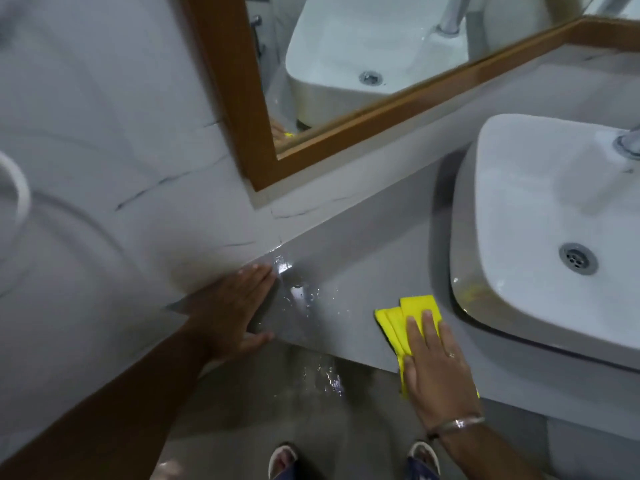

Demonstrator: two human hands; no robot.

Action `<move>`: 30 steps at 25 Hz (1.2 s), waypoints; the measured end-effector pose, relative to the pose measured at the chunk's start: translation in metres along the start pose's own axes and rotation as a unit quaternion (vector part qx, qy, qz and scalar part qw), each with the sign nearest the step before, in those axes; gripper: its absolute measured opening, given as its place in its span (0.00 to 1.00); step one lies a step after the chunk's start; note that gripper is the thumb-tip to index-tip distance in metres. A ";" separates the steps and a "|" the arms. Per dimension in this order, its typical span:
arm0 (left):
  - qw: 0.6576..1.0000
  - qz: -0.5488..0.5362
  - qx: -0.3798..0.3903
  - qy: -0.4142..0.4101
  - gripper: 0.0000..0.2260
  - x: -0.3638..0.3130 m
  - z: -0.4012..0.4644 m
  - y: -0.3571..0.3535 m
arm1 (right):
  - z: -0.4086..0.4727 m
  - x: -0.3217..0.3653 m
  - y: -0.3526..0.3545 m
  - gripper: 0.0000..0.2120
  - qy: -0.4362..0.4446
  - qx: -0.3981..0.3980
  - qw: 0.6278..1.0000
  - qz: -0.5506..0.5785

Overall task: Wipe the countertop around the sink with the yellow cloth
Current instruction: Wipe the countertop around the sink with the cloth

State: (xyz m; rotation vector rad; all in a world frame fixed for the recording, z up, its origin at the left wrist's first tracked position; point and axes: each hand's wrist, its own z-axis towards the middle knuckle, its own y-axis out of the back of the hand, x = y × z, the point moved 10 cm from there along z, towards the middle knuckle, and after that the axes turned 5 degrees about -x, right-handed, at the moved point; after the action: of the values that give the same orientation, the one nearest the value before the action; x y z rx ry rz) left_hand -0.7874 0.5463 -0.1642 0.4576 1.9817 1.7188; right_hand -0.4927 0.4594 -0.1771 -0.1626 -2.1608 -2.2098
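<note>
Right hand [434,368] lay flat, fingers together, pressing the yellow cloth [408,322] onto the grey countertop [349,271] at lower centre-right of frame; palm down on the cloth, not pinching it. Cloth was folded, w/ its near part hidden under the palm and a strip hanging over the front edge of the counter. It sat just left of the white sink [554,237], not touching it as far as could be seen. A thin bangle [457,424] ringed the right wrist, and a ring showed on one finger.

Left hand [239,306] was spread open at centre-left, fingers straight, holding nothing, resting where the counter's left end met the marble-look wall [104,133] (exact contact hard to make out, blur there). Water puddle [294,289] glinted on the counter just right of that hand, btwn the two hands.

Sink ran off the right edge of frame; drain [577,258] visible, tap [628,143] cut off at the right, only its base seen. Wood-framed mirror [346,46] filled the upper centre, top cropped, reflecting the basin. Wet patch on the floor [277,393] at bottom centre. Two sandalled feet [284,459] sat at the bottom edge, partly cut off. A white curved thing at far left was too blurred to tell.
</note>
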 end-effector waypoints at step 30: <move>0.999 -0.001 -0.046 -0.013 0.54 0.007 0.018 -0.002 | 0.040 0.121 -0.009 0.31 0.373 0.094 0.923 0.011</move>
State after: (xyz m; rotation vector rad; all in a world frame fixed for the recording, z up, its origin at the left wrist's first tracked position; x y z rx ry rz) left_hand -0.7827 0.5650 -0.1687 0.4434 1.8757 1.7840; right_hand -0.6123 0.5044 -0.1721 0.5648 -1.8691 -1.6307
